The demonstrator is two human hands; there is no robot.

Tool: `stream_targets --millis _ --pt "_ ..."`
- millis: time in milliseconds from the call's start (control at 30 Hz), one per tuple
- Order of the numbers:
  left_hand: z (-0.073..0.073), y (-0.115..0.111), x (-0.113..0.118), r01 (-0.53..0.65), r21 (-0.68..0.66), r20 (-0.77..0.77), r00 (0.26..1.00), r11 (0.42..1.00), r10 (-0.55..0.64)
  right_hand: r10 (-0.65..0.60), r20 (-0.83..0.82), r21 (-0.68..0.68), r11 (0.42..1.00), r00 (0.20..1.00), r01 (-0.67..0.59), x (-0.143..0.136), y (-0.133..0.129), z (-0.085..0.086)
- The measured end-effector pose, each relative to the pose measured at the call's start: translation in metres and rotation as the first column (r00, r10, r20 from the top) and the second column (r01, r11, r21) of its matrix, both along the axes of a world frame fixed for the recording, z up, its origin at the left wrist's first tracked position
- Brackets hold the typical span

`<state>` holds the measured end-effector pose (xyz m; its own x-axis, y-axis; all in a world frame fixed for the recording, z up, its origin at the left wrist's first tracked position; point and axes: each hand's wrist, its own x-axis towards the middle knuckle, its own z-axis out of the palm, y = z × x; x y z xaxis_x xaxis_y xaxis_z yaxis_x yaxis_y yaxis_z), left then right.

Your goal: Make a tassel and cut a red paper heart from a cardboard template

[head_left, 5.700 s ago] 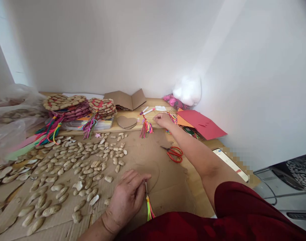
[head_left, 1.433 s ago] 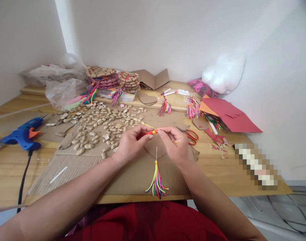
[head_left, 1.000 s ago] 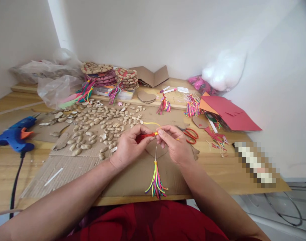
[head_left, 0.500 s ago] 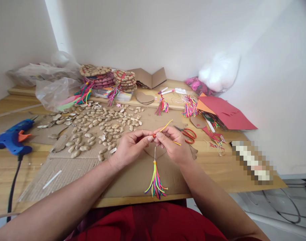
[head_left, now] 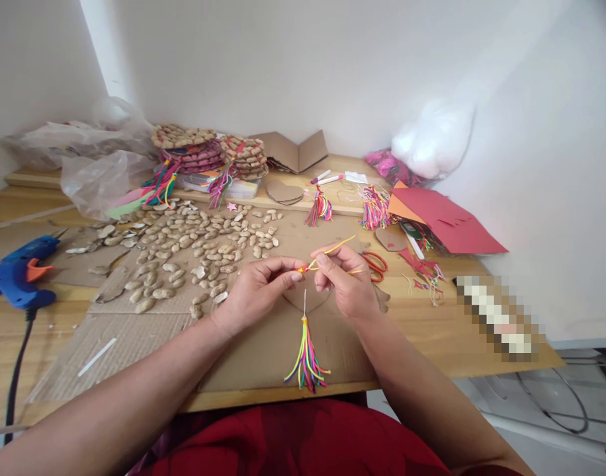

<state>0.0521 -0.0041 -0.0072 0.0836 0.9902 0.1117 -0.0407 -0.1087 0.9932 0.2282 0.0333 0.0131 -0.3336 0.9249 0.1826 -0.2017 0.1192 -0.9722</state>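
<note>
My left hand (head_left: 258,289) pinches a small red-orange bundle whose strands are mostly hidden by the fingers. From it a yellow cord (head_left: 341,244) runs to my right hand (head_left: 346,281), where thumb and forefinger grip it; one end sticks out past the knuckles. Below both hands a multicoloured cord tassel (head_left: 305,354) lies on the cardboard, its thin pale string pointing up toward my fingers. Part of a cardboard heart outline (head_left: 310,305) shows between the hands, the rest covered.
Many peanuts (head_left: 184,244) spread across the left cardboard. A blue glue gun (head_left: 22,268) lies at far left. Red-handled scissors (head_left: 375,266) are right of my hands, near red paper (head_left: 446,218). Peanut-covered stacks (head_left: 243,155) and another tassel (head_left: 319,207) stand behind.
My right hand has moved slightly right, away from my left, drawing the yellow cord out between them. A small gap now separates the fingertips. The tassel stays on the cardboard.
</note>
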Motion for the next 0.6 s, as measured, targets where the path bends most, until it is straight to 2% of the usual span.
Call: stream_targets --millis 200,433,600 --pt "-0.0002 -0.0028 0.0002 0.005 -0.023 -0.043 0.999 1.0 -0.006 0.006 0.024 -0.015 1.0 1.0 -0.006 0.0017 -0.0014 0.0002" --pt "0.0005 -0.0015 0.0008 0.085 -0.047 0.003 0.996 0.995 -0.085 0.001 -0.012 -0.052 0.999 1.0 -0.001 0.0011 -0.0018 -0.0032" --pt "0.0041 -0.0027 0.0012 0.085 -0.078 0.019 0.996 0.993 -0.084 0.026 0.002 -0.116 0.993 1.0 -0.025 0.0017 0.0008 -0.0056"
